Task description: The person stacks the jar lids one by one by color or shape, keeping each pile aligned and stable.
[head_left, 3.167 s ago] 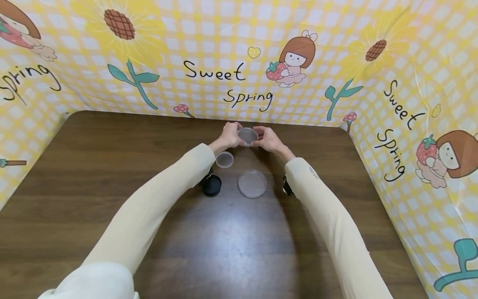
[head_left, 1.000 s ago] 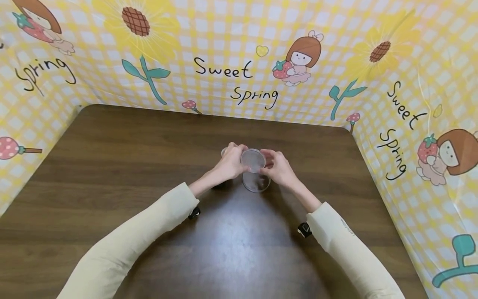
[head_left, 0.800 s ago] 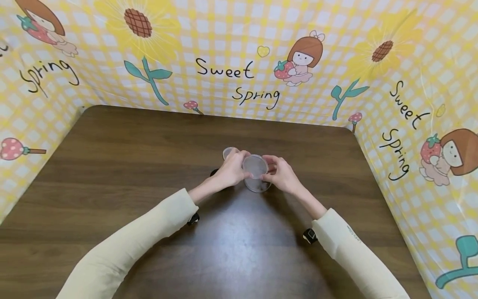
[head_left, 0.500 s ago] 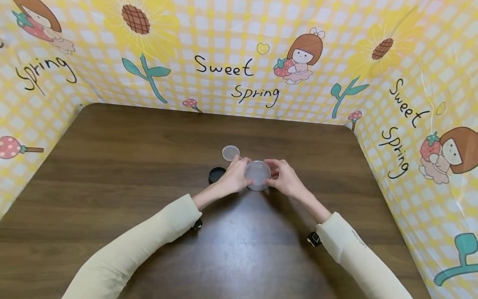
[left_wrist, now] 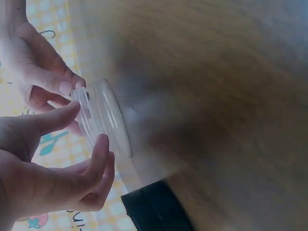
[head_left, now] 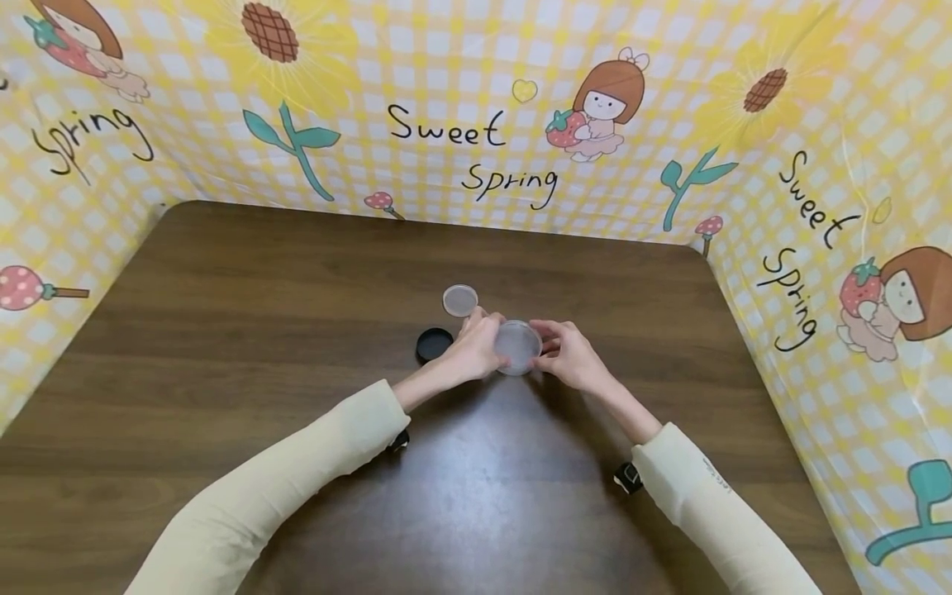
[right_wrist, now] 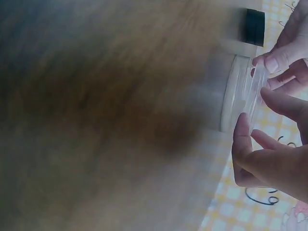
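Observation:
Both hands hold a clear round petri dish from opposite sides, near the middle of the table. My left hand pinches its left rim between thumb and fingers. On the right rim, the thumb and fingertips of my right hand do the same. The wrist views show the held dish directly over a wider clear dish standing on the table, their edges close together. From above, the held dish covers nearly all of the wider one.
A smaller clear round dish lies behind my left hand. Left of that hand is a black round shallow dish or cap, partly behind the wrist. A yellow checked cloth closes off the back and sides of the brown table.
Both hands carried the held dish from the back of the table toward me and lowered it over the wider dish. The black piece and small dish came back into view beside the left hand.

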Demonstrator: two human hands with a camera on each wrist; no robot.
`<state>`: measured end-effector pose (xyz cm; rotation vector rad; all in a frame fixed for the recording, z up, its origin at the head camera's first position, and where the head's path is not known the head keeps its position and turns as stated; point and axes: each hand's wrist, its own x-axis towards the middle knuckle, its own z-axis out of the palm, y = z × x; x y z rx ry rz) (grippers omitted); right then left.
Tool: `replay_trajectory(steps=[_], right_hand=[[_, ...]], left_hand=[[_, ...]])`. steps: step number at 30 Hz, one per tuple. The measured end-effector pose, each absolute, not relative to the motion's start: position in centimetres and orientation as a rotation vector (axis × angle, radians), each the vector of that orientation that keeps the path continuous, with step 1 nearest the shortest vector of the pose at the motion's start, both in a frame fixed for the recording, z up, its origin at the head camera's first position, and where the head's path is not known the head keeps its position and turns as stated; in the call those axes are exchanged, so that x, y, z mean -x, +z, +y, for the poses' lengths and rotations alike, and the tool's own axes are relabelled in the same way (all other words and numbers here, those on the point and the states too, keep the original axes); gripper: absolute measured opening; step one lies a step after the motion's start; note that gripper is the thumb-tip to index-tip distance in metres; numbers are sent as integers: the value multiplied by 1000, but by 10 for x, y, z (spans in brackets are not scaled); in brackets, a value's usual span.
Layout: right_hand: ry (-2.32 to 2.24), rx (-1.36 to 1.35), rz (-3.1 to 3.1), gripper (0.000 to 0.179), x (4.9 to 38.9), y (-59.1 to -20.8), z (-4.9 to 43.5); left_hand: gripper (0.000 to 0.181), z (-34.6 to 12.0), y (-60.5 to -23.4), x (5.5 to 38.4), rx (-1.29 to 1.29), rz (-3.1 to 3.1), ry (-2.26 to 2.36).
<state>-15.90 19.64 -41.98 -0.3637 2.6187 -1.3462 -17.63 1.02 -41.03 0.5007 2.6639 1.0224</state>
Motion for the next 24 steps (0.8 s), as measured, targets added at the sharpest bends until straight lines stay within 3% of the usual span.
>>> replay_trajectory(steps=[24], right_hand=[[-1258,394,2696,57,160,-423,190]], left_hand=[[58,10,-422,180,-526,2698,1059]])
